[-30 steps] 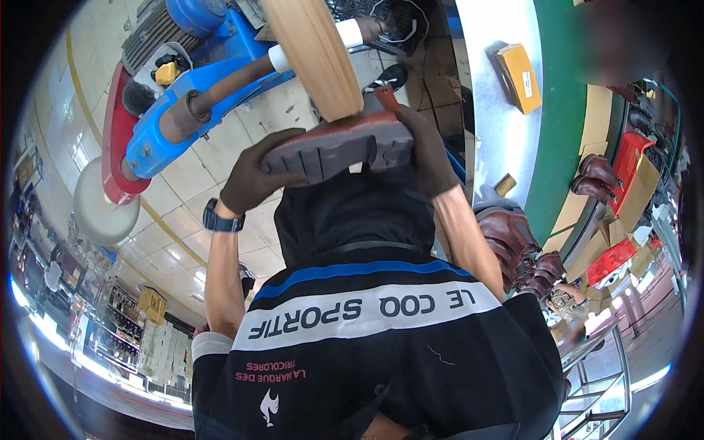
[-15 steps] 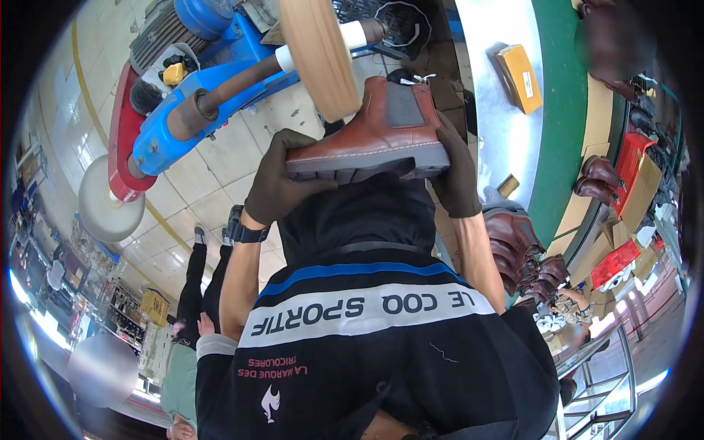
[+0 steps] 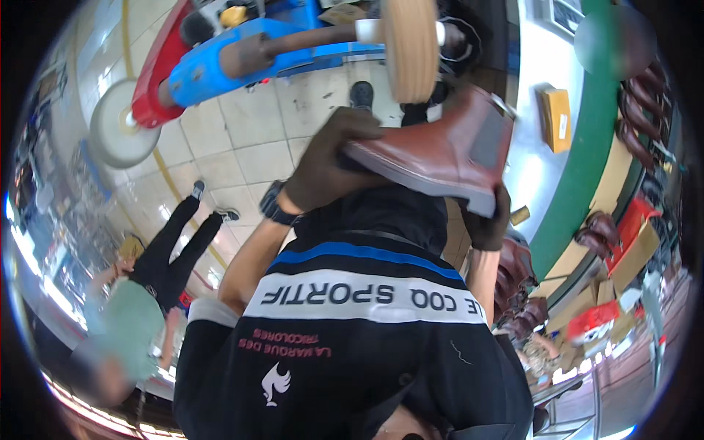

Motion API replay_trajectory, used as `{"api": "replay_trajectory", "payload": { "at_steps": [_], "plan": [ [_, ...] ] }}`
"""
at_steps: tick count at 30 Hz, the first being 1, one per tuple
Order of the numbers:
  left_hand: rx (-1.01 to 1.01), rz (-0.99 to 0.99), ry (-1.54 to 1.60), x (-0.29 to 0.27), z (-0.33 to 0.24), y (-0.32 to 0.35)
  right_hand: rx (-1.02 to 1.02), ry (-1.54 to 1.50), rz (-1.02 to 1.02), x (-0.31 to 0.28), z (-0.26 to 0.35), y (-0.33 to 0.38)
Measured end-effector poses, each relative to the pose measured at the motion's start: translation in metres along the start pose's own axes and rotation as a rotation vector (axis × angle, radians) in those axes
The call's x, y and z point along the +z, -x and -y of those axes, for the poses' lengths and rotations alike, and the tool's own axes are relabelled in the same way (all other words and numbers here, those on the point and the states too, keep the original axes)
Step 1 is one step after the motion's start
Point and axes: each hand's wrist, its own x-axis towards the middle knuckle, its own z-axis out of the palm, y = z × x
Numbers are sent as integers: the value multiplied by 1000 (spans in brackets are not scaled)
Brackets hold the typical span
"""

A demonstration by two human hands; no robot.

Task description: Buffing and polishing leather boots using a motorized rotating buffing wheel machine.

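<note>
Between my two gloved hands is a brown leather ankle boot [image 3: 429,150] with a grey elastic side panel and a dark sole. My left hand [image 3: 334,150], in a dark glove, grips the toe end. Down at the heel, my right hand [image 3: 488,220] is closed on the sole, its fingers partly hidden by the boot. The boot is tilted, toe to the left and shaft up to the right. Just beyond it stands a tan buffing wheel [image 3: 411,55] on a horizontal shaft; the boot appears slightly apart from it.
The blue machine arm [image 3: 213,73] reaches left to a pale round wheel [image 3: 121,125]. On the right, a green-edged bench [image 3: 587,169] carries a yellow box [image 3: 555,117]. Several brown boots [image 3: 513,275] stand beside my right arm. Another person [image 3: 139,308] stands at the left.
The boot has moved right and away from the wheel, its heel dropping lower and its shaft leaning right. Both hands keep hold. The view has shifted, and the other person shows more fully.
</note>
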Motion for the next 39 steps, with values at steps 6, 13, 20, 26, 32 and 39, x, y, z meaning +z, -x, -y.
{"api": "replay_trajectory", "payload": {
  "at_steps": [6, 13, 20, 26, 32, 39],
  "plan": [
    [-208, -55, 514, 42, 39, 20, 268, 37, 286, -19, 6, 21],
    [-999, -536, 1367, 90, 144, -24, 81, 679, 241, -12, -59, -19],
    [-1033, -361, 1390, 81, 143, -77, -289, 565, 136, 80, -89, -27],
    [-983, -285, 1518, 68, 125, -75, -216, 712, 110, 97, -69, 3],
    [-945, -130, 1576, 62, 63, -37, 7, 1122, 129, 90, -22, 87],
    [-413, 397, 2000, 91, 140, -27, -400, 1510, 373, 92, -21, 15]
  ]
}}
